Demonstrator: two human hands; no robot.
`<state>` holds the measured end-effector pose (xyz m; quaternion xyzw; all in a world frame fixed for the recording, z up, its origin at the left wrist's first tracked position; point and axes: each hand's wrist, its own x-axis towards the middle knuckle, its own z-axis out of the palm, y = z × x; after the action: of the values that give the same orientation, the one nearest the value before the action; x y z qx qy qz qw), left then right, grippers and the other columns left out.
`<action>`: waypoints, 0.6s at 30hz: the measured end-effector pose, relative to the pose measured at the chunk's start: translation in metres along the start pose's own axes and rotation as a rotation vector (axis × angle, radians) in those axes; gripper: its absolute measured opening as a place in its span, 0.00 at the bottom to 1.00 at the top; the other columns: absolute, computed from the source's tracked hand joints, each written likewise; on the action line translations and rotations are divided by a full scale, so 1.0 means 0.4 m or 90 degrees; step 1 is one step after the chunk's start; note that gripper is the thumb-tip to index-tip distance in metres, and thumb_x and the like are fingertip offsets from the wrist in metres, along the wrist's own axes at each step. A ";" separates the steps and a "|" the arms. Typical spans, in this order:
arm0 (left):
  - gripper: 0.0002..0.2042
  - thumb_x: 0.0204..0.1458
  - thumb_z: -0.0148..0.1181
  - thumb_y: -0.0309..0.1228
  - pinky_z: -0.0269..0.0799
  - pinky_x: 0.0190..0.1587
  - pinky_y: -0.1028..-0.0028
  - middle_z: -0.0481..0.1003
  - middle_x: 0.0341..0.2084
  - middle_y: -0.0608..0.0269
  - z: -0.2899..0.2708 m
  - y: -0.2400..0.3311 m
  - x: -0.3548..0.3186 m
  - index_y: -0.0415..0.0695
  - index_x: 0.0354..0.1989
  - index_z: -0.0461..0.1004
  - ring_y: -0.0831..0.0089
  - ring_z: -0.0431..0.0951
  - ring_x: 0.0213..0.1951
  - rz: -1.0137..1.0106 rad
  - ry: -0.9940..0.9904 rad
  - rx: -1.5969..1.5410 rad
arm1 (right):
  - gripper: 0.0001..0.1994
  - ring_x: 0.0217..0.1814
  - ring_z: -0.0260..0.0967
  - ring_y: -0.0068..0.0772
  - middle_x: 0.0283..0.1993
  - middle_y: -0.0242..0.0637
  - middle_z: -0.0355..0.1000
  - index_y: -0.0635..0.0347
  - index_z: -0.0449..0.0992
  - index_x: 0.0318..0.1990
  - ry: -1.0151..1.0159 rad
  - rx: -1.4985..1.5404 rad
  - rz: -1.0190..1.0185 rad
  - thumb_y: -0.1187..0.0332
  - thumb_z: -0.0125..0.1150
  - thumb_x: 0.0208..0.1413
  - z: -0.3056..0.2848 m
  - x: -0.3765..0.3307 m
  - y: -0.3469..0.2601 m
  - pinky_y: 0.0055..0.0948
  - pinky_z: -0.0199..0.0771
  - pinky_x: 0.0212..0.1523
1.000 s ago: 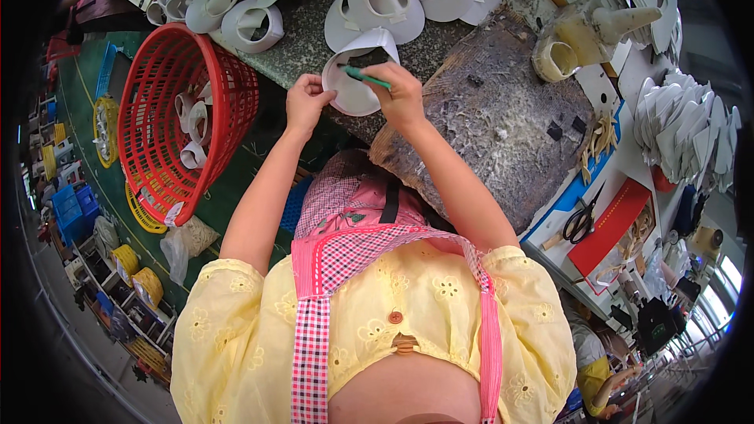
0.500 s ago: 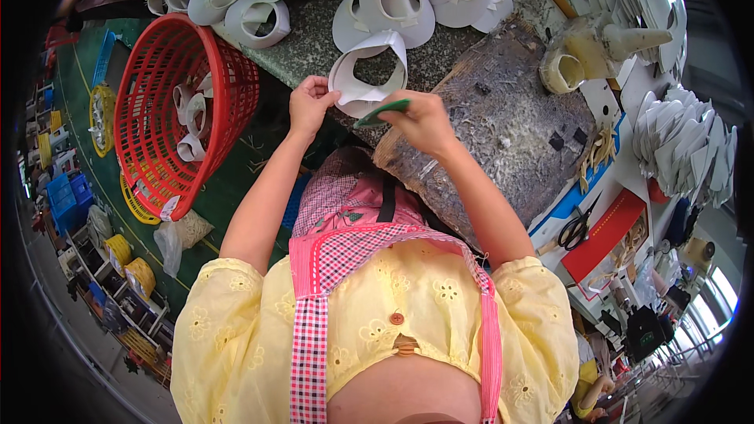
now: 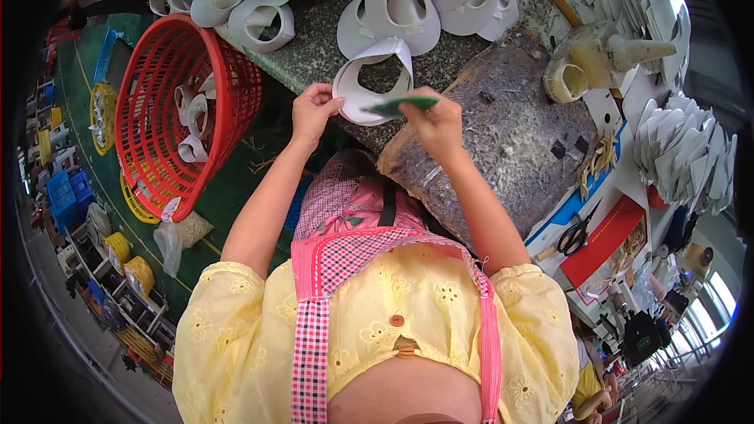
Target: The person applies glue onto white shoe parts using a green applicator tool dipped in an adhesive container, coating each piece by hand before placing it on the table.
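At the near edge of the stone worktop lies a white piece (image 3: 353,96), ring-shaped with a wide rounded front, which looks like a shoe upper. My left hand (image 3: 312,118) pinches its left edge between thumb and fingers. In my closed right hand (image 3: 438,127) is a flat green scraper-like piece (image 3: 399,105), blurred by motion. It is held over the right front part of the white upper; whether it touches cannot be made out. More white uppers (image 3: 390,20) of the same shape stand just behind, at the back of the worktop.
A red plastic basket (image 3: 214,55) with several white pieces stands at my left. To the right lie a worn, stained board (image 3: 510,126), a cloudy glue pot (image 3: 567,81), stacked white cut pieces (image 3: 682,145), black scissors (image 3: 577,235) and a red sheet (image 3: 609,239).
My right hand has moved slightly right with the green piece, which now lies flatter over the upper. My left hand keeps its pinch. The whole view has shifted a little.
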<state>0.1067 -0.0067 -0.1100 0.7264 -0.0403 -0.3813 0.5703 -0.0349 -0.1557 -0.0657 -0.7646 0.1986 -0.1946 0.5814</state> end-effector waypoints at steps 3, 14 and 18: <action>0.08 0.40 0.59 0.21 0.68 0.28 0.84 0.73 0.22 0.66 -0.003 0.003 -0.001 0.39 0.30 0.71 0.82 0.72 0.24 -0.086 0.022 -0.076 | 0.04 0.28 0.68 0.40 0.28 0.40 0.71 0.61 0.73 0.29 0.126 0.101 0.092 0.75 0.58 0.43 0.032 0.030 0.011 0.26 0.67 0.27; 0.05 0.37 0.60 0.24 0.67 0.24 0.83 0.72 0.19 0.66 -0.007 0.025 -0.007 0.38 0.24 0.72 0.82 0.71 0.22 -0.220 -0.060 -0.104 | 0.13 0.28 0.67 0.36 0.27 0.35 0.68 0.57 0.71 0.31 -0.002 -0.279 -0.325 0.77 0.56 0.32 0.070 0.040 0.041 0.31 0.69 0.27; 0.13 0.35 0.63 0.36 0.68 0.27 0.70 0.73 0.18 0.53 -0.038 0.096 -0.071 0.37 0.21 0.73 0.65 0.74 0.23 0.034 -0.305 0.589 | 0.12 0.27 0.67 0.35 0.25 0.34 0.66 0.56 0.71 0.30 -0.018 -0.247 -0.244 0.76 0.57 0.31 0.019 -0.006 -0.003 0.31 0.68 0.26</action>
<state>0.1100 0.0062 -0.0618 0.7935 -0.3527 -0.4645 0.1740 -0.0327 -0.1479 -0.0668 -0.8882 0.0755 -0.2487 0.3789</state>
